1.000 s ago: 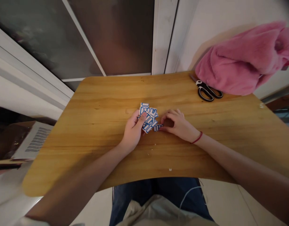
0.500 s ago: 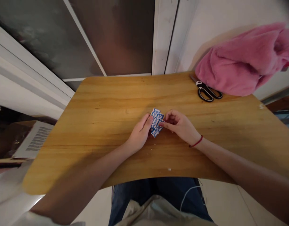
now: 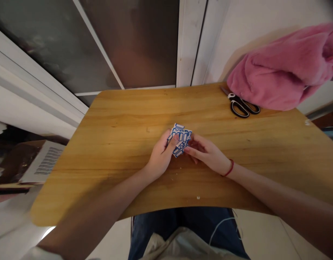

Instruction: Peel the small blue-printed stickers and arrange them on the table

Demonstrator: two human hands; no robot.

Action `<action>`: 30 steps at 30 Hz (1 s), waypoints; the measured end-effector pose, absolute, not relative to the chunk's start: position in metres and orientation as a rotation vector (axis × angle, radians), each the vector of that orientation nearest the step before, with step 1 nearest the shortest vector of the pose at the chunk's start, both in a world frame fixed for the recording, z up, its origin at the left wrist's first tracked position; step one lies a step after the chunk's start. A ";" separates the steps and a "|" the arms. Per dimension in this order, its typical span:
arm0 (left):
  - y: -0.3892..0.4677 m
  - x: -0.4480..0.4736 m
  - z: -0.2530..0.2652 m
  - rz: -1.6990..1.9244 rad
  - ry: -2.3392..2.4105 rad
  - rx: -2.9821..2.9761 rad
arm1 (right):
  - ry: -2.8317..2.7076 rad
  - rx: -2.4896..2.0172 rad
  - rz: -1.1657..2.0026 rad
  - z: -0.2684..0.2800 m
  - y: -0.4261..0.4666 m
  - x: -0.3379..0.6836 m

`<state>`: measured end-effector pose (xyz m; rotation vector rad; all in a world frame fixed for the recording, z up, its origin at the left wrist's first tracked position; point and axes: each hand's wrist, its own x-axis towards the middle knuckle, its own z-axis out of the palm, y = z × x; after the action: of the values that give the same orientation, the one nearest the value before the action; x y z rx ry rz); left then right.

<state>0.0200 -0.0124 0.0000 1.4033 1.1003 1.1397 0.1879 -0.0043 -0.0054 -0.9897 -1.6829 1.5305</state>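
Note:
A small puzzle cube (image 3: 180, 135) with pale silvery-white faces outlined in blue is held over the middle of the table. Its blocks are of uneven sizes and its layers sit out of line. My left hand (image 3: 160, 153) grips it from the left, the thumb pressed across the near face. From the right, my right hand (image 3: 206, 151) holds the cube's lower right edge, thumb in front. Some fingers of both hands are hidden behind the cube or in shadow.
The wooden table (image 3: 123, 119) has a curved near edge. Black-handled scissors (image 3: 240, 104) lie at the far right, beside a pink plush cloth (image 3: 280, 68). Small white crumbs (image 3: 198, 197) dot the near side. An open cardboard box (image 3: 38, 162) stands left of the table.
The cube's layers have turned and its outline differs. My left thumb has moved further across its face. My right fingers, curled up beside it before, now reach behind its right side.

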 end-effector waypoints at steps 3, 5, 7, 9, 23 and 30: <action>-0.014 0.020 -0.001 1.113 1.145 1.475 | -1.765 -0.981 1.551 -0.006 -0.007 0.186; -0.015 0.019 -0.002 1.085 1.156 1.486 | -1.775 -0.996 1.509 -0.006 -0.008 0.185; -0.015 0.018 -0.002 1.075 1.153 1.485 | -1.769 -1.008 1.460 -0.005 -0.009 0.186; -0.015 0.016 -0.001 1.068 1.144 1.473 | -1.754 -1.010 1.431 -0.004 -0.008 0.188; -0.011 0.014 0.001 1.085 1.033 1.272 | -1.734 -0.927 1.628 -0.004 -0.005 0.191; -0.016 0.015 0.003 1.011 1.135 1.312 | -1.823 -1.013 1.561 -0.004 -0.008 0.188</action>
<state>0.0153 -0.0162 0.0028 1.3118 1.1352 1.0112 0.1885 -0.0080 -0.0044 -1.0133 -1.8226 1.5613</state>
